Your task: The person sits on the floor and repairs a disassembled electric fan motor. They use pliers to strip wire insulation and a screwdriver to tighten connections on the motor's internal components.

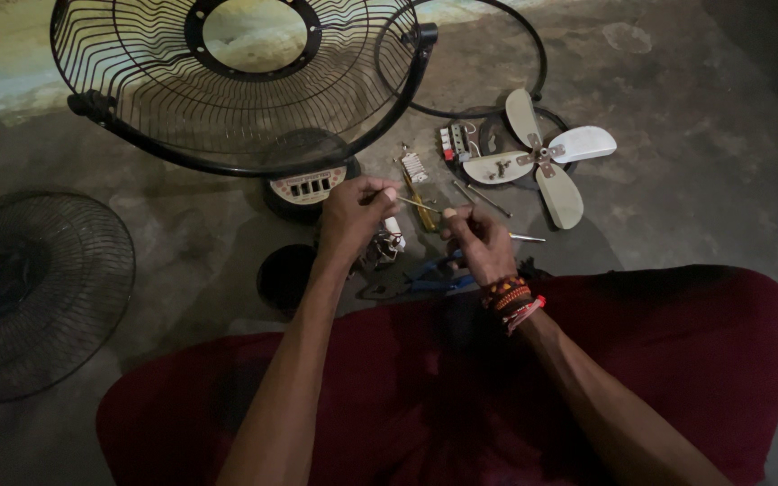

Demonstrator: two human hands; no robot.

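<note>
A dim concrete floor (677, 108) is seen from above, with a person's two bare forearms reaching forward over legs covered in dark red cloth (659, 360).

The left hand (350, 216) is curled, its thumb and fingertips pinched on one end of a thin metal rod (419, 205). The right hand (477, 241), with beaded red and orange bracelets (513, 301) at its wrist, is closed in a loose fist, the thumb pressed toward the other end of the same rod; whether a second small piece is gripped there cannot be told. The rod is held just above the floor, between the two hands, in front of the knees.

Directly beneath the left hand a small white and metal motor part (387, 243) is seen, and a blue-handled tool (434, 281) lies below the right hand. A yellow-handled screwdriver (422, 209) rests on the floor just beyond the hands.

Farther away, a large black wire fan guard (137, 81) is tilted upright against a round dark fan base with a pale button panel (308, 186). A second black wire guard (38, 288) lies flat at the far left. To the right, a pale three-bladed fan propeller (542, 155) lies on the floor, with a thin black ring (533, 54) behind it and loose long screws (488, 200) near it.
</note>
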